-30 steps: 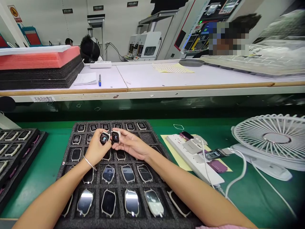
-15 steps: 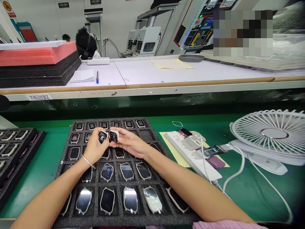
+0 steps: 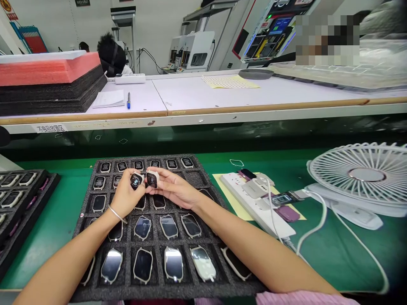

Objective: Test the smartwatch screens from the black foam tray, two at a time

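My left hand [image 3: 126,195] grips a smartwatch body [image 3: 136,181] whose round dial glows on a dark screen. Close beside it, my right hand [image 3: 174,188] pinches a second smartwatch body [image 3: 152,179] with a pale case and a dim lit screen. Both are held above a black foam tray [image 3: 127,292] with square pockets. Strapless watch bodies fill many pockets. Those in the back row, such as one watch [image 3: 171,163], show lines of white text. Nearer ones, like this watch [image 3: 143,265], have dark or reflecting screens. My hands and forearms hide some pockets.
A white power strip [image 3: 235,183] with chargers and cables lies on yellow paper at right, beside a white fan [image 3: 365,176]. Another foam tray [image 3: 38,212] of watches is at left. Across the back runs a white shelf [image 3: 190,93] with stacked foam [image 3: 47,89] and a pen [image 3: 129,101].
The view has shifted very slightly. Both hands keep hold of the same two watch bodies in nearly the same place; the right one's screen looks a little different.
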Available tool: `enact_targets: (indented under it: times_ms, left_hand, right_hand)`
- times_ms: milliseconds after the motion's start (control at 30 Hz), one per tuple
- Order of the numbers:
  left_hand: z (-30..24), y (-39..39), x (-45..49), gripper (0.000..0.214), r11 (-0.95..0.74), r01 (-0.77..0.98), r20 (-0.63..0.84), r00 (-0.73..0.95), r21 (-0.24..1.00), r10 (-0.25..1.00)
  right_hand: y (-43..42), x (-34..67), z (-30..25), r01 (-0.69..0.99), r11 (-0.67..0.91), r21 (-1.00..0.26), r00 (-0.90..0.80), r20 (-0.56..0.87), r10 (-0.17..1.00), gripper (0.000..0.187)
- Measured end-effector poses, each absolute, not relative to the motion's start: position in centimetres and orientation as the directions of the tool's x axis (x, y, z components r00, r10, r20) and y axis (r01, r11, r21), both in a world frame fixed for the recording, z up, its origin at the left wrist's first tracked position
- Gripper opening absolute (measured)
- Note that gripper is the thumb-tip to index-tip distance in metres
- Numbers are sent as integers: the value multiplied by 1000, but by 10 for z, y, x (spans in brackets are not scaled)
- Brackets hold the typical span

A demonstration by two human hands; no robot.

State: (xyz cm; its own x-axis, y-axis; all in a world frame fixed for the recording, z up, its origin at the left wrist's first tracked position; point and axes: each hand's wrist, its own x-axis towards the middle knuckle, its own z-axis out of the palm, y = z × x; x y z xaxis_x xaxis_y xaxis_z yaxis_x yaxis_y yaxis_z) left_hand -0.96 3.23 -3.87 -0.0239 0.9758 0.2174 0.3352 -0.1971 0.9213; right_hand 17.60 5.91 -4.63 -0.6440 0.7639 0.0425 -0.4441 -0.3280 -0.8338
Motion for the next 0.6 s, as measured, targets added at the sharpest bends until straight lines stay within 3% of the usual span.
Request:
enact_targets:
  times_ms: [600]
  left_hand:
    - [-36,31,-8,32,-202,352,223,-19,914,975]
  right_hand:
    - [58,175,-46,-447,-334,-830,-647,42,762,50]
